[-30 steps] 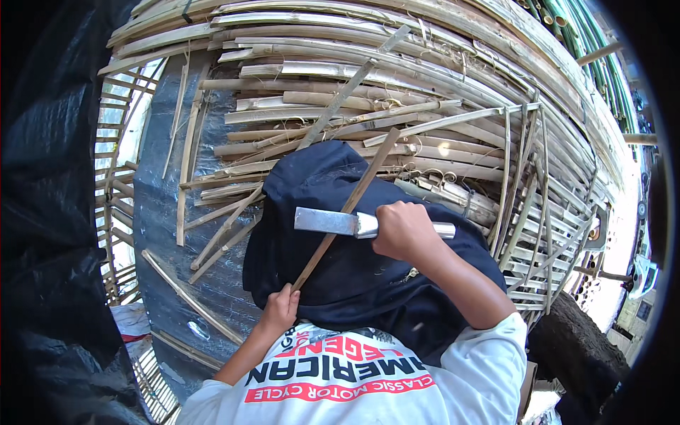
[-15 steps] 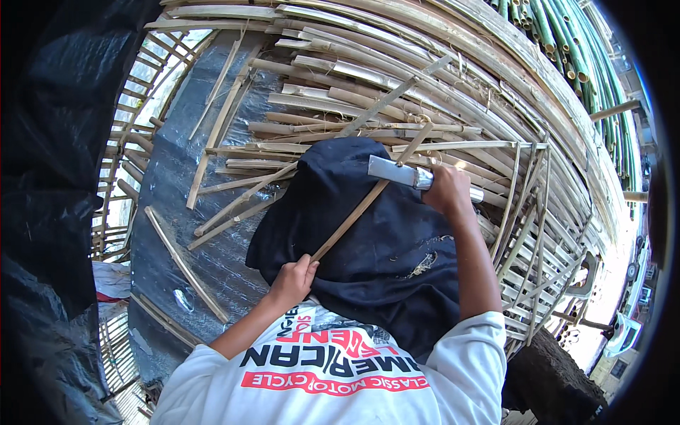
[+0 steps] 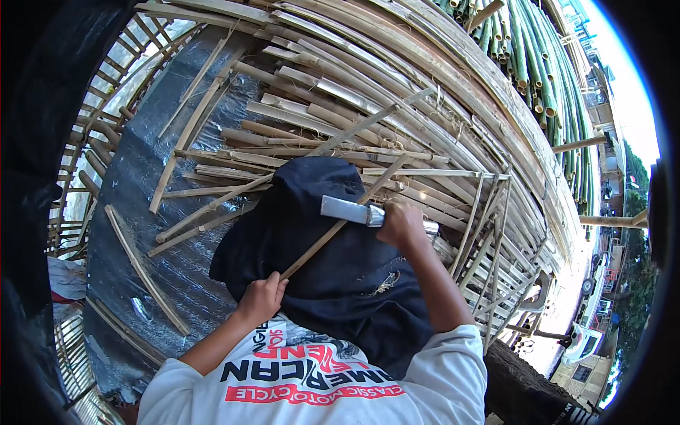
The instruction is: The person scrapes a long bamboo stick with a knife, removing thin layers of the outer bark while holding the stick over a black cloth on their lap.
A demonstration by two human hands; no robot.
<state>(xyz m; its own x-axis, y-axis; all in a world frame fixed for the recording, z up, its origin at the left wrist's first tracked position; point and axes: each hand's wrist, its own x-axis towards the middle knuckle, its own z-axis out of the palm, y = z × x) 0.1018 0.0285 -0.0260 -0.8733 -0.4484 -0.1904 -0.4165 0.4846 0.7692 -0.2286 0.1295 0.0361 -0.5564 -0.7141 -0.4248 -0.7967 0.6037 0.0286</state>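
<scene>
My left hand (image 3: 261, 295) is closed around the near end of a narrow bamboo strip (image 3: 309, 253), which slants up and away to the right over my lap. In my right hand (image 3: 402, 225) is a knife (image 3: 344, 210) with a broad, pale metal blade and a silvery handle. Its blade lies across the strip, touching it partway along. Beneath both, a black cloth (image 3: 248, 244) is draped over my lap, with a few pale shavings (image 3: 387, 282) on it.
Split bamboo lengths (image 3: 333, 92) are piled beyond the cloth. Loose strips (image 3: 145, 273) lie on a dark sheet (image 3: 117, 219) at left. A bamboo slat frame (image 3: 489, 273) stands at right, and green bamboo poles (image 3: 528, 64) are stacked at far right.
The knife has slid down the strip, closer to my left hand, which keeps its hold. The whole view has shifted, so the scene sits farther left and lower.
</scene>
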